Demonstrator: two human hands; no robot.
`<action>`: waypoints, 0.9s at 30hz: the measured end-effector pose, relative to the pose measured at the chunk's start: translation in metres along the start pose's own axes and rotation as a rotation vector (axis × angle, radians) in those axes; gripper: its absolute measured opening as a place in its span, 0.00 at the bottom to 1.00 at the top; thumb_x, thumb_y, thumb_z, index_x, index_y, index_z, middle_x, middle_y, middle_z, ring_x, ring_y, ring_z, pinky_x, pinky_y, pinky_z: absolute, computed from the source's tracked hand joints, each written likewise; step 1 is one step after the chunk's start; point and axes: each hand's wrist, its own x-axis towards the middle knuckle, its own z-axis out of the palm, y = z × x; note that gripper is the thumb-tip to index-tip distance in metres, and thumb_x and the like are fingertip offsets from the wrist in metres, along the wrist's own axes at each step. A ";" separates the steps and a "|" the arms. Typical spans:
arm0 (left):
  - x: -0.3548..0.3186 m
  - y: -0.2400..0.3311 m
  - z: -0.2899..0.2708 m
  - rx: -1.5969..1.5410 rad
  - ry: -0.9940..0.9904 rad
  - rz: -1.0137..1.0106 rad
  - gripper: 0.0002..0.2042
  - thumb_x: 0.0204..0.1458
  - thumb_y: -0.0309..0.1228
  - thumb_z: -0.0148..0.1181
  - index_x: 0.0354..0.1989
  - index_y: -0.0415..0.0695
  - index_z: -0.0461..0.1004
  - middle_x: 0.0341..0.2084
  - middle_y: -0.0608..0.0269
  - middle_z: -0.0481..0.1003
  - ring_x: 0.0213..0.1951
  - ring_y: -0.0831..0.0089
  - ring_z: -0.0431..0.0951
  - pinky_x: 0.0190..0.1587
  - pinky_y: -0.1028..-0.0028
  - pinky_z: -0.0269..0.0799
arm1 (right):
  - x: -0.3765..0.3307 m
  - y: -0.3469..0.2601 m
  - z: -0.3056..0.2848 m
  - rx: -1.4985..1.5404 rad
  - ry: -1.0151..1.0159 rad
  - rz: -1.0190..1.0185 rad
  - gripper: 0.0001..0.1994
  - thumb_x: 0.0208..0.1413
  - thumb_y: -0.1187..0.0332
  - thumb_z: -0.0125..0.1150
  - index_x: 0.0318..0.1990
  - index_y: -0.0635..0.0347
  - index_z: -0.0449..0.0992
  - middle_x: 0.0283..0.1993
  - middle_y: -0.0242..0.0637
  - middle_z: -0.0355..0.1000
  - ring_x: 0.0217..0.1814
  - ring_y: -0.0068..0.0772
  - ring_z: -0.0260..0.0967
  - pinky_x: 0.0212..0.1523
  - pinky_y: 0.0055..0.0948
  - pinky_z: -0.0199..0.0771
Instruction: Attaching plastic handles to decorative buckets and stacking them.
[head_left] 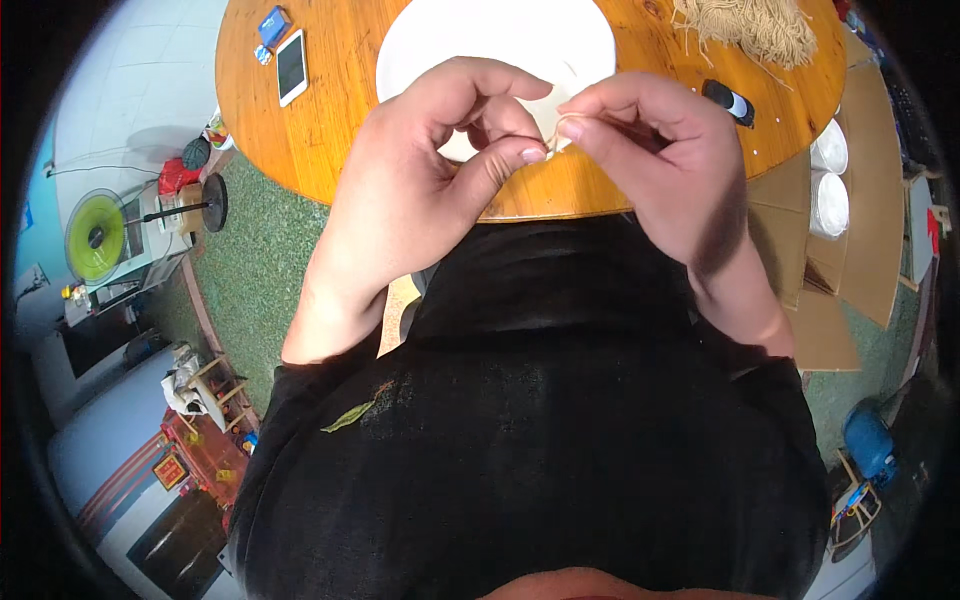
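Observation:
My left hand (400, 180) and my right hand (690, 150) meet above the near edge of a round wooden table (300, 140). Between their fingertips runs a short piece of thin beige cord (556, 133), bent in a small loop. The right thumb and index finger pinch it. On the left, the thumb presses the cord against a curled finger, while the index finger arches free above. Beneath the hands lies a large white round plate or board (470, 35), partly covered by them. The cord's far ends are hidden by the fingers.
A bundle of beige cords (755, 30) lies at the table's far right, near a small black-and-white object (728, 102). At left are a white phone (291, 68) and a small blue box (273, 26). Cardboard (870, 210) and white cylinders (829, 205) stand right; a fan (97, 235) left.

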 end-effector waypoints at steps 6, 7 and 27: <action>0.003 -0.002 -0.005 -0.035 -0.030 0.004 0.15 0.61 0.18 0.69 0.56 0.36 0.78 0.37 0.62 0.84 0.42 0.74 0.84 0.51 0.73 0.80 | 0.010 -0.014 -0.011 -0.185 -0.061 0.062 0.06 0.69 0.78 0.66 0.50 0.67 0.83 0.45 0.34 0.84 0.49 0.19 0.80 0.54 0.20 0.78; 0.004 0.000 -0.006 -0.037 -0.062 -0.025 0.17 0.61 0.14 0.67 0.58 0.34 0.76 0.41 0.59 0.84 0.46 0.72 0.84 0.54 0.72 0.80 | 0.010 -0.015 -0.013 -0.203 -0.066 0.071 0.06 0.70 0.78 0.65 0.50 0.67 0.83 0.45 0.34 0.84 0.49 0.19 0.80 0.54 0.21 0.79; 0.019 0.002 -0.010 -0.151 -0.084 -0.095 0.18 0.59 0.19 0.73 0.57 0.37 0.77 0.34 0.67 0.85 0.38 0.82 0.82 0.43 0.80 0.75 | 0.038 -0.035 -0.016 -0.435 -0.264 -0.239 0.10 0.59 0.76 0.74 0.47 0.63 0.88 0.37 0.33 0.76 0.35 0.26 0.72 0.37 0.25 0.70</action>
